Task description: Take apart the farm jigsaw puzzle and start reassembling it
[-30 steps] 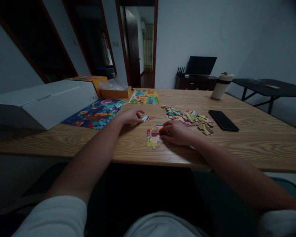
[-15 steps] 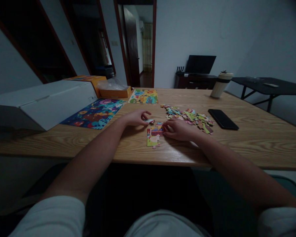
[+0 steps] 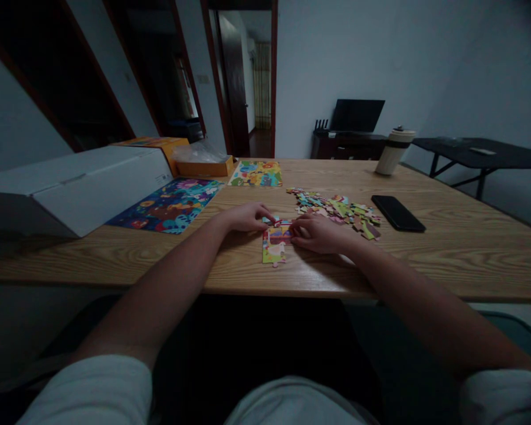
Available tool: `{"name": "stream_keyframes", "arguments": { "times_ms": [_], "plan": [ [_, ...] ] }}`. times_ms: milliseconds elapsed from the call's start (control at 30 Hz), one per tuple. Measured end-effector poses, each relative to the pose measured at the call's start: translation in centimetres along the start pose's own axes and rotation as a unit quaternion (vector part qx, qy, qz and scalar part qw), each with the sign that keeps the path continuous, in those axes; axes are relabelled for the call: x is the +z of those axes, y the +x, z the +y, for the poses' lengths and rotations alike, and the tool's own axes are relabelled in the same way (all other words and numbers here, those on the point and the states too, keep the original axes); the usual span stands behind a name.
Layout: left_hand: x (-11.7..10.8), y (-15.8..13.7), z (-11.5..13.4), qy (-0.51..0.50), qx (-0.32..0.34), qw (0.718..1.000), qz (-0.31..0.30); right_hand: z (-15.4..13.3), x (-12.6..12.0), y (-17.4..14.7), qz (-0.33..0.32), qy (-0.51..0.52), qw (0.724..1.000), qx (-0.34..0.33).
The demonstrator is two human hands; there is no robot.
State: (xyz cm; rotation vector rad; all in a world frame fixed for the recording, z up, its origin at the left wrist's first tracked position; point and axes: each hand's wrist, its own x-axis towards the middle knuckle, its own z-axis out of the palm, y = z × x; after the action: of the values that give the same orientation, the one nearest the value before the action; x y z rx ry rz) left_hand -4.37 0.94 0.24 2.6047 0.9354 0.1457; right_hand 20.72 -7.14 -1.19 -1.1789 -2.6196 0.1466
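A small joined section of jigsaw puzzle (image 3: 275, 252) lies flat near the table's front edge. My left hand (image 3: 249, 217) has thumb and index finger on a puzzle piece (image 3: 272, 222) at the section's upper left corner, touching the pieces beside it. My right hand (image 3: 319, 234) rests at the section's right edge, fingers curled and pressed on a piece there, mostly hidden under the fingertips. Just beyond the right hand spreads a heap of loose puzzle pieces (image 3: 343, 208).
A black phone (image 3: 398, 213) and a cream tumbler (image 3: 395, 152) stand to the right. Leftward are a white box (image 3: 101, 180), an orange tray (image 3: 206, 168) with clear plastic, a dark blue picture sheet (image 3: 172, 203) and a yellow picture sheet (image 3: 256, 173).
My left hand has brought its puzzle piece right and down, against the top of the joined section. My right hand has stayed at the section's right edge.
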Motion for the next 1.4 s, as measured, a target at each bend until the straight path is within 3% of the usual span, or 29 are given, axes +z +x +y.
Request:
{"name": "stream_keyframes", "arguments": {
  "times_ms": [167, 300, 467, 633, 1000, 1200, 1400],
  "plan": [
    [-0.1, -0.1, -0.8, 0.029, -0.032, 0.999, 0.020, 0.9, -0.8, -0.1, 0.026, 0.035, 0.999, 0.015],
    [-0.6, -0.4, -1.8, 0.051, -0.085, 0.995, 0.028, 3.7, -2.5, -0.1, 0.084, 0.050, 0.992, 0.082],
    [-1.1, -0.7, -2.6, 0.062, -0.121, 0.990, 0.033, 8.3, -4.9, 0.1, 0.021, 0.063, 0.975, 0.213],
    [-1.2, -0.7, -2.7, 0.051, -0.138, 0.988, 0.038, 12.8, -5.0, 1.8, 0.005, 0.012, 0.960, 0.280],
    [-1.2, -0.9, -2.7, 0.042, -0.162, 0.985, 0.040, 17.2, -1.6, 5.8, -0.030, 0.064, 0.946, 0.317],
    [-1.0, -0.7, -3.0, 0.028, -0.153, 0.987, 0.043, 16.8, -0.9, 6.0, 0.017, 0.092, 0.947, 0.309],
    [-1.1, -0.8, -2.8, 0.014, -0.143, 0.989, 0.040, 15.1, -1.1, 5.0, 0.104, 0.055, 0.964, 0.239]
  ]
}}
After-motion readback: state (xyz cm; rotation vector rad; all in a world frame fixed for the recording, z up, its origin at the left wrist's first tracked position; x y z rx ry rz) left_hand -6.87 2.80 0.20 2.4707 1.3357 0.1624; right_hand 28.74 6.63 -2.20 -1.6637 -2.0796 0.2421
